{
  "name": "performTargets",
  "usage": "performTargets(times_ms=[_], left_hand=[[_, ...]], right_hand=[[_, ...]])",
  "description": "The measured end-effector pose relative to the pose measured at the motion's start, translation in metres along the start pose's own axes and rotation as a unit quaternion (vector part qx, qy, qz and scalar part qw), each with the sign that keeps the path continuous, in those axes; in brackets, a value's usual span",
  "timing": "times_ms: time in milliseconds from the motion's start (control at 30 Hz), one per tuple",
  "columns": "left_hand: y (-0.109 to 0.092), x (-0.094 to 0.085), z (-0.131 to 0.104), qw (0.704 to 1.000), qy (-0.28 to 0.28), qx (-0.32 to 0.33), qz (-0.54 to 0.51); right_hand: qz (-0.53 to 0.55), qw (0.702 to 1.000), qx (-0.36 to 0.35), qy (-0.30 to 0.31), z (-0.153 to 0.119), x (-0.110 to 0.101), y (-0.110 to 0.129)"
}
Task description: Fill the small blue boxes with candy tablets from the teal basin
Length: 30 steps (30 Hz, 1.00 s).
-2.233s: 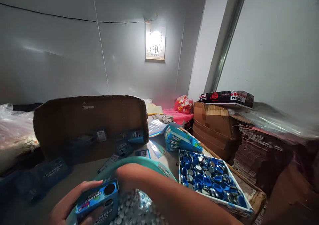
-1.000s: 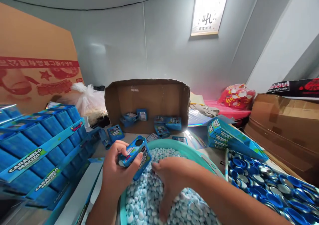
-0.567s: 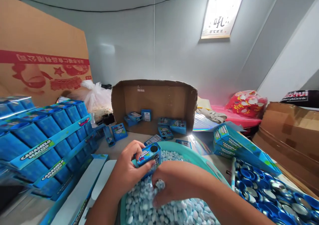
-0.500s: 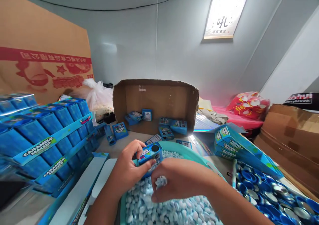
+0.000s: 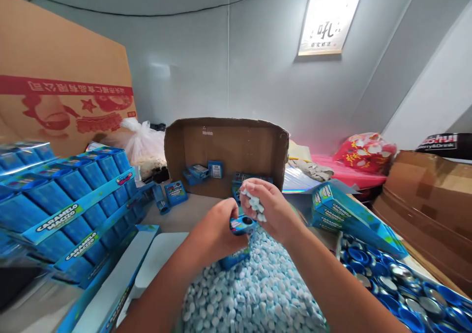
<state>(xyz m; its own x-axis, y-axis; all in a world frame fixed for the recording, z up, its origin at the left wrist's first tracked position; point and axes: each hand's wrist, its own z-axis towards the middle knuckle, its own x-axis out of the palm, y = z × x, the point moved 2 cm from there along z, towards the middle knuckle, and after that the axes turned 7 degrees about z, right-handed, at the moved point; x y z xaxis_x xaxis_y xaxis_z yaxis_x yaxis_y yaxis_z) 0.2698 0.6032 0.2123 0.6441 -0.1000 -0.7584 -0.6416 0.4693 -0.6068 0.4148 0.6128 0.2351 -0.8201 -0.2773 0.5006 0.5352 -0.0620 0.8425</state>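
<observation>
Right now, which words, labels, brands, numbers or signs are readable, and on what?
"CARAMELO MACIZO": stacked blue trays, left, and a loose box.
"erry&Drink": black carton, right; word above blurred.
"吼": wall scroll; smaller characters blurred.
Too small or blurred: held box, large carton, blue cartons at right, tray logo, white label.
No readable numbers.

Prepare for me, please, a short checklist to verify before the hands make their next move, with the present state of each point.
1. Left hand grips the blue box: ok.
2. Dark round opening on the box's top is in view: ok.
3. Right hand holds a handful of pale pieces: ok, they show in its curled grasp.
4. Right hand is clear of the box: cannot tell, the two are very close in the view.
5. Level of filling inside the box: cannot tell, the inside looks dark.
6. Heap of pale pieces lies below the hands: ok.
</observation>
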Motion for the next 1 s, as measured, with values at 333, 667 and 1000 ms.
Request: performTargets(times_ms=[333, 667, 1000], left_hand=[[0.018, 0.002, -0.006, 0.978, 0.142, 0.030, -0.152], [0.022, -0.003, -0.013, 0.970, 0.158, 0.041, -0.180], [0.024, -0.004, -0.018, 0.980, 0.124, 0.037, -0.153]], right_hand=[[0.071, 0.987, -0.034, -0.142, 0.018, -0.012, -0.024], [0.040, 0.986, -0.009, -0.164, 0.016, -0.008, -0.031], [0.062, 0.985, 0.008, -0.160, 0.013, -0.009, -0.031]])
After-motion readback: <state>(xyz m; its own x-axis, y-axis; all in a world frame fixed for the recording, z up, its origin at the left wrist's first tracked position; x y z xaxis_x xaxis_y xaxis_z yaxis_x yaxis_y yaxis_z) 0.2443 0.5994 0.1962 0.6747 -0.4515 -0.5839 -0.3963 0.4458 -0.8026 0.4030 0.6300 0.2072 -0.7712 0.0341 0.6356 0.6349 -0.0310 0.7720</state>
